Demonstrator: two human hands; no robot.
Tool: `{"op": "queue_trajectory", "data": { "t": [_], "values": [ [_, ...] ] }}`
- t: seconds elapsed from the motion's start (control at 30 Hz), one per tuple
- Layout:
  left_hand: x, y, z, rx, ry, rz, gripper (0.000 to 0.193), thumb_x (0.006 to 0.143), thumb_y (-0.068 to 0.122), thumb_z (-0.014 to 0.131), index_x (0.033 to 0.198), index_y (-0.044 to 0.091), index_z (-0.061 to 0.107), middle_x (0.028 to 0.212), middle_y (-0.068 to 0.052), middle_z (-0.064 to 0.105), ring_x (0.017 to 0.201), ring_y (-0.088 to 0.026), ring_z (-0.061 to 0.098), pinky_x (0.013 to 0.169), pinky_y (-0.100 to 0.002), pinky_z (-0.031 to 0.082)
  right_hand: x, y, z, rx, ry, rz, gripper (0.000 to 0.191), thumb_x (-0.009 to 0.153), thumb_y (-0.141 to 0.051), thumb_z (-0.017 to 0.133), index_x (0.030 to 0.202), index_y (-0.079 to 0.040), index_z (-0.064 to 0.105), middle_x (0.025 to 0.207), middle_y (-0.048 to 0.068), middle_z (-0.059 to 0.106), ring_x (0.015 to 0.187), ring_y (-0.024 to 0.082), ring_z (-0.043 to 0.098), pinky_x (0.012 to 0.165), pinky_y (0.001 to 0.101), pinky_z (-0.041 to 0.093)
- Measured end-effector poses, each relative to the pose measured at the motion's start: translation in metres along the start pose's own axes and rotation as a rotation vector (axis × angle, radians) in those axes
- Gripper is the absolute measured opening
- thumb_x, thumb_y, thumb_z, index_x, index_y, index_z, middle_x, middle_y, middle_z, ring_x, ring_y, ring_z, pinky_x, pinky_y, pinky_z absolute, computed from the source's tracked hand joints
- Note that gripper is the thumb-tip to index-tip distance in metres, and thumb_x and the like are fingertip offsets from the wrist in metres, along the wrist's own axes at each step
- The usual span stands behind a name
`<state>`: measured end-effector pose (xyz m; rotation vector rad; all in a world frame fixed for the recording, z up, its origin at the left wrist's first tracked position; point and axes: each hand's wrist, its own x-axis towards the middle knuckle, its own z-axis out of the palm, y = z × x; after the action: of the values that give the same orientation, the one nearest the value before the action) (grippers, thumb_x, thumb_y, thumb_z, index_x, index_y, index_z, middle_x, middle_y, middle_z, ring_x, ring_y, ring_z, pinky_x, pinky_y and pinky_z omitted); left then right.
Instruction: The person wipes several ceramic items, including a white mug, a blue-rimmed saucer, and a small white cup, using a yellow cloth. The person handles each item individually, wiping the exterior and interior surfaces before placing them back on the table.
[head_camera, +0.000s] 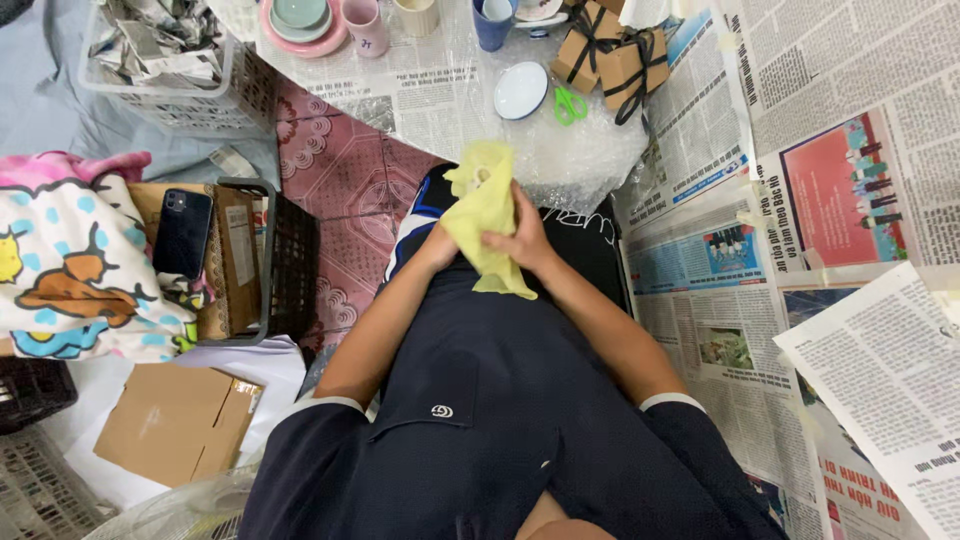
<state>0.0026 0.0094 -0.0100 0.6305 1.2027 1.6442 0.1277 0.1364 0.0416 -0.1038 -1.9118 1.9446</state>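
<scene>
Yellow cloth (487, 215) soft, light, likely wrapped round hidden item; right hand (523, 243) fingers clamp it at 3 o'clock, left hand (437, 245) grips 9 o'clock.

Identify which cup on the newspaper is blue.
The blue cup, right of the pink cup and cream cup, just above the white saucer.

Both hands, left hand (438, 247) and right hand (522, 242), gripped a yellow cloth (487, 215) over the lap; green scissors (569, 104) sat at 1 o'clock, phone (182, 232) at 9.
</scene>
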Motion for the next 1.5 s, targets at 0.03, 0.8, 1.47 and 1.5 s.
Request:
{"op": "queue_trajectory", "data": {
  "t": [0.03,0.8,1.47,1.5],
  "values": [
    [0.003,0.0,-0.001,-0.123,-0.036,-0.008,0.055,0.103,0.033,0.057,0.15,0.005,0.049,0.135,-0.01,0.063,0.114,-0.019,0.063,0.094,-0.035,0.053,0.001,-0.001,0.002,-0.118,-0.012,-0.068,0.104,0.079,-0.022,0.088,0.159,0.002,0.027,0.153,0.02,0.046,0.143,0.03,0.048,0.121,0.0415,0.039],
    [0.018,-0.005,0.009,-0.517,-0.122,0.12,0.047,0.111,0.018,0.05,0.156,0.007,0.04,0.148,-0.013,0.05,0.134,-0.026,0.056,0.112,-0.043,0.049,0.004,-0.015,0.009,-0.42,0.014,-0.096,0.077,0.085,-0.023,0.087,0.147,-0.002,0.047,0.137,0.018,0.056,0.133,0.034,0.059,0.116,0.0431,0.047],
    [0.016,0.009,-0.01,-0.676,0.205,0.017,0.089,0.098,0.073,0.037,0.148,0.002,0.053,0.141,-0.02,0.06,0.129,-0.036,0.058,0.114,-0.048,0.044,0.018,-0.001,0.004,-0.54,0.06,0.066,0.081,0.076,-0.014,0.089,0.148,-0.003,0.054,0.132,0.018,0.065,0.123,0.025,0.064,0.105,0.0341,0.05],
    [0.015,0.009,-0.011,-0.667,0.219,-0.02,0.09,0.096,0.074,0.036,0.148,0.003,0.052,0.141,-0.02,0.06,0.129,-0.036,0.058,0.113,-0.048,0.044,0.018,-0.001,0.004,-0.555,0.073,0.067,0.072,0.081,-0.011,0.086,0.147,-0.003,0.058,0.13,0.017,0.067,0.121,0.023,0.067,0.104,0.0329,0.052]
  ]
}}
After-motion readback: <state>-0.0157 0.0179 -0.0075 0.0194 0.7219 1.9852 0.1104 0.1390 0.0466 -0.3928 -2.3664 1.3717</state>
